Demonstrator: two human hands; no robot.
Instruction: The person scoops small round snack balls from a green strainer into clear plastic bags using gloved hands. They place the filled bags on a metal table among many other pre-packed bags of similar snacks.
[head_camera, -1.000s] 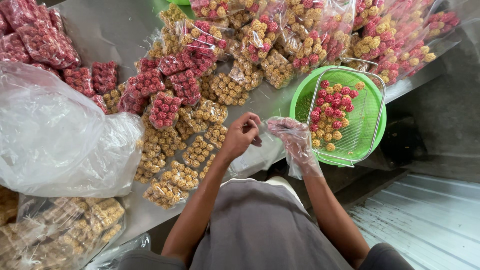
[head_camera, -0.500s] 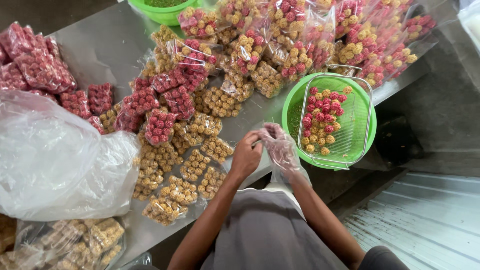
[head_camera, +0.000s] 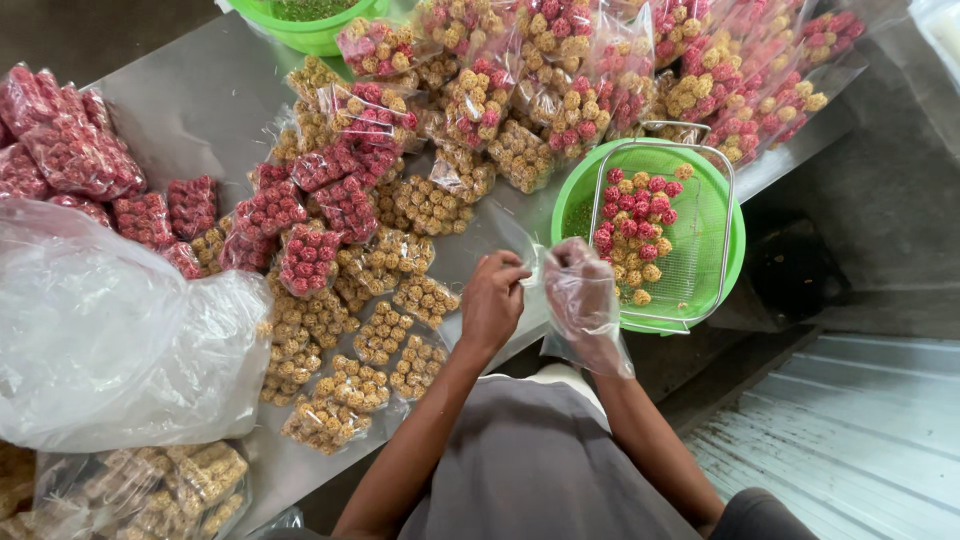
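My left hand (head_camera: 493, 300) is bare and pinches the edge of a small clear plastic bag (head_camera: 528, 262) above the metal table (head_camera: 190, 110). My right hand (head_camera: 583, 300) wears a loose clear plastic glove and holds the other side of that bag. Just right of it a green bowl (head_camera: 722, 290) holds a wire mesh basket (head_camera: 700, 215) with red and yellow round snack balls (head_camera: 632, 230). Left of my hands lie several small packets of yellow balls (head_camera: 385, 335) and red balls (head_camera: 308, 258).
A large crumpled clear bag (head_camera: 100, 330) lies at the left. Filled mixed packets (head_camera: 620, 70) pile along the far side. Another green bowl (head_camera: 300, 30) sits at the top edge. Bagged yellow snacks (head_camera: 170, 490) lie at the bottom left. Corrugated metal (head_camera: 860, 430) lies at the lower right.
Both hands have shifted slightly right toward the green bowl, staying together on the small clear bag. The view has tilted a little.
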